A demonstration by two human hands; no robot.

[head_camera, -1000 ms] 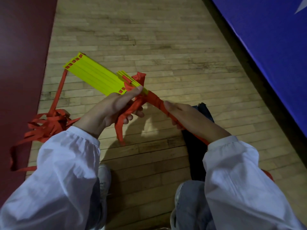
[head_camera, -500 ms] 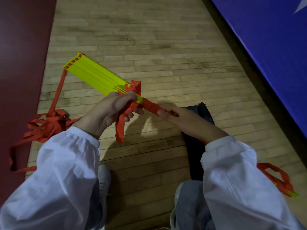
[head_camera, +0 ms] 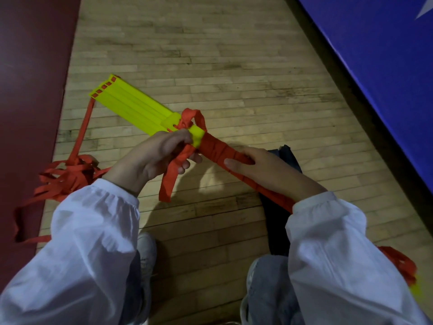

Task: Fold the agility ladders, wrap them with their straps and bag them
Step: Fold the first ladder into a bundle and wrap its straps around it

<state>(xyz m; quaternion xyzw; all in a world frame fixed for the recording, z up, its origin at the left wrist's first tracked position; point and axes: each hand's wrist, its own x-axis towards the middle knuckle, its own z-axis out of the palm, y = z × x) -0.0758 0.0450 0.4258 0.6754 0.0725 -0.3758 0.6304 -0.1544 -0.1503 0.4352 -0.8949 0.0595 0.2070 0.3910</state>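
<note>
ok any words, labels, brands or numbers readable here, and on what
None can be read.
The yellow rungs, red strap and dark bag show no print.
The blue mat bears only a white shape, cut off at the frame's edge: no letters.

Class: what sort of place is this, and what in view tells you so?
Probably a sports hall or gym: a wooden strip floor, what looks like a blue mat along its edge, and a yellow-runged agility ladder with red straps.
</note>
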